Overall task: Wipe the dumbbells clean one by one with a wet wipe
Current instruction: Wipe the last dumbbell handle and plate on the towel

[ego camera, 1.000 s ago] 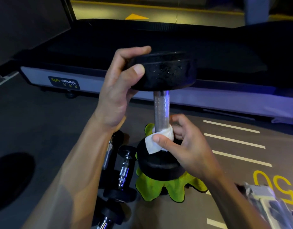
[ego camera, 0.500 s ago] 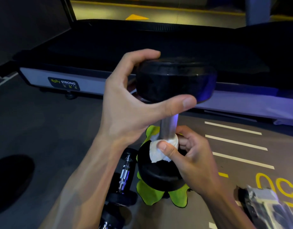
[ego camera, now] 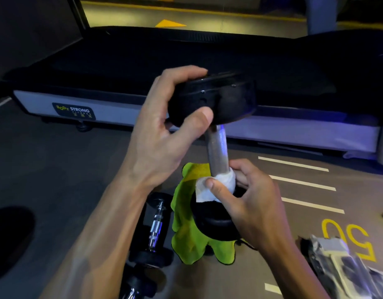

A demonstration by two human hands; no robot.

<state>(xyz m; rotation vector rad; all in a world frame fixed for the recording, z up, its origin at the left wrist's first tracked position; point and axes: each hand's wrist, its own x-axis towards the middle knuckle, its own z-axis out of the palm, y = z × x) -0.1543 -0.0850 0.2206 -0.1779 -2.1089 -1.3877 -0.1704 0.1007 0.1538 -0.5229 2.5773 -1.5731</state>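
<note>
A black dumbbell [ego camera: 216, 147] with a steel handle stands on end on a lime-green cloth [ego camera: 186, 212], tilted a little to the left. My left hand [ego camera: 164, 130] grips its upper head, fingers over the top and thumb on the side. My right hand [ego camera: 246, 201] wraps a white wet wipe [ego camera: 212, 186] around the bottom of the handle, just above the lower head. Two more dumbbells lie on the floor to the left: a small one [ego camera: 155, 229] beside the cloth and another [ego camera: 134, 285] at the bottom edge.
A treadmill deck [ego camera: 143, 67] with a BODY STRONG label runs across the back. The floor on the right carries white lines and a yellow 50 [ego camera: 348, 238]. A crinkled wipes packet [ego camera: 341, 268] lies at the lower right.
My left hand has shifted its hold on the upper head, the thumb drawing back from the front to the side. The dumbbell has tilted left. The wipe stays low on the handle.
</note>
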